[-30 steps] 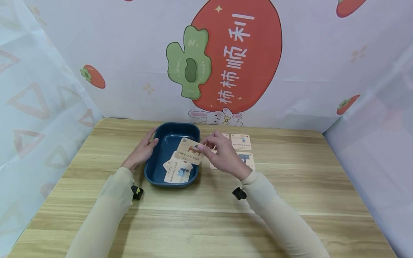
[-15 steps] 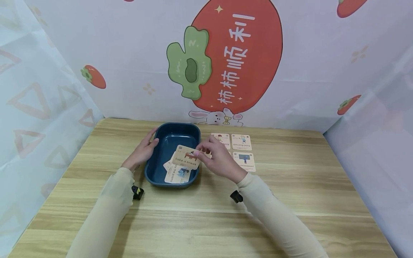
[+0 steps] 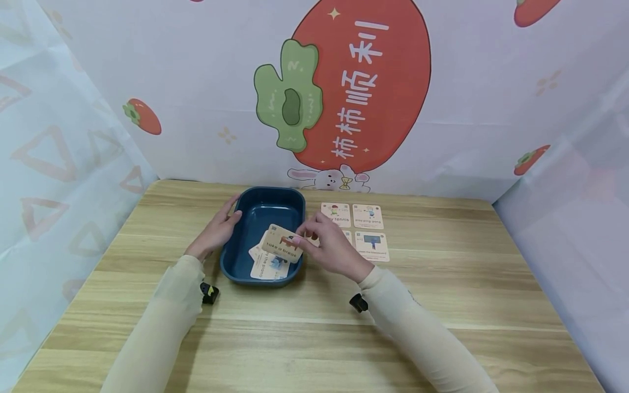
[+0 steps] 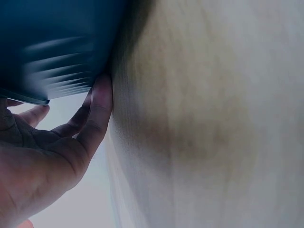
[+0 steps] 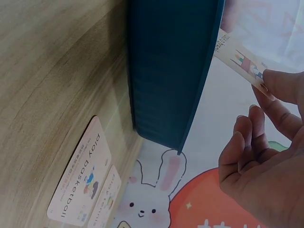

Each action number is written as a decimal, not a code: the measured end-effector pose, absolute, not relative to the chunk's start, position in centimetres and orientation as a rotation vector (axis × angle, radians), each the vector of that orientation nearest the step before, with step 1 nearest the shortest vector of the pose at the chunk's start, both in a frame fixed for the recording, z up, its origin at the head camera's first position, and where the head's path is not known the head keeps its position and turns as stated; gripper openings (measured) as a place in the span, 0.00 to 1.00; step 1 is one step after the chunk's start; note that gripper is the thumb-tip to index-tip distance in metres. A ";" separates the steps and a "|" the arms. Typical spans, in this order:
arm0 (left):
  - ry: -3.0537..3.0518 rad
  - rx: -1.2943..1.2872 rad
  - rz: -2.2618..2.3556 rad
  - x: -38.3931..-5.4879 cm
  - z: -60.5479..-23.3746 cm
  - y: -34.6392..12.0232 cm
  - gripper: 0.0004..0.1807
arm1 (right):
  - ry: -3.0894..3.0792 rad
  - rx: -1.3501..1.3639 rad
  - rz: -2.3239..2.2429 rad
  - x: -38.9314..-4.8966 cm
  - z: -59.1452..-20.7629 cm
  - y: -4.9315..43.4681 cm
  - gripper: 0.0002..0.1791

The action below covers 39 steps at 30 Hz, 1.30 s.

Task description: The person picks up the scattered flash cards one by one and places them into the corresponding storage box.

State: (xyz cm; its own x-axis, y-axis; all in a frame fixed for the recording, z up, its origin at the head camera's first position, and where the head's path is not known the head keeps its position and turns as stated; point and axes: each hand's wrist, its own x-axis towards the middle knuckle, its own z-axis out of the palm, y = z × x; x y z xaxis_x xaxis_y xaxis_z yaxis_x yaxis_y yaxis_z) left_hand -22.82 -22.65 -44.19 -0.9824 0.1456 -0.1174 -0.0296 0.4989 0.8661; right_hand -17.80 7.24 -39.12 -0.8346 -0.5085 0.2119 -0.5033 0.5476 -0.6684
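Note:
My right hand [image 3: 330,245] pinches the edge of a beige flashcard [image 3: 278,243] reading "take a break", thumb against forefinger, over a dark blue tray [image 3: 255,201]. The card is tilted and partly overlaps a "play the piano" card [image 3: 267,268] lying in the tray with another card's corner beside it. In the right wrist view the pinched card [image 5: 242,61] shows above the tray's rim, the other fingers curled. My left hand [image 3: 216,232] holds the tray's left wall, thumb at the rim. In the left wrist view its fingers [image 4: 99,102] touch the outer wall, low near the table.
Right of the tray, cards lie in two rows on the wooden table [image 3: 442,295]: a tennis card [image 3: 336,212], a ping-pong card [image 3: 367,216], a blackboard card [image 3: 372,248] and a basketball card [image 5: 85,175]. A printed backdrop [image 3: 196,71] stands behind the table.
My right hand has moved left and slightly down with the "take a break" card, lowering it over the piano card. More of the cards on the table shows. The left hand stays put.

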 end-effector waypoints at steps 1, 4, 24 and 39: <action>2.564 0.101 1.488 -22.8 -44.2 -22.6 0.32 | 2.757 -0.897 -1.182 -17.8 -39.1 7.2 0.07; 2.562 0.101 1.490 -22.8 -44.2 -22.6 0.32 | 2.759 -0.876 -1.162 -17.7 -39.2 7.2 0.07; 2.555 0.112 1.505 -22.7 -44.1 -22.5 0.33 | 2.730 -0.857 -1.109 -17.4 -39.6 7.0 0.06; 2.548 0.083 1.481 -22.7 -44.0 -22.6 0.33 | 2.708 -0.809 -1.131 -17.3 -39.4 7.3 0.06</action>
State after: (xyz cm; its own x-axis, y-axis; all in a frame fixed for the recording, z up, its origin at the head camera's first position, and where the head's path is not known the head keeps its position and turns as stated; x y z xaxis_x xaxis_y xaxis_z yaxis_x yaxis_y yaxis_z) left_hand -22.69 -22.59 -43.97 -0.9798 0.1448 -0.1378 -0.0480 0.4985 0.8656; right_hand -17.34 7.34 -39.38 -0.8544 -0.5077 0.1104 -0.4353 0.5835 -0.6855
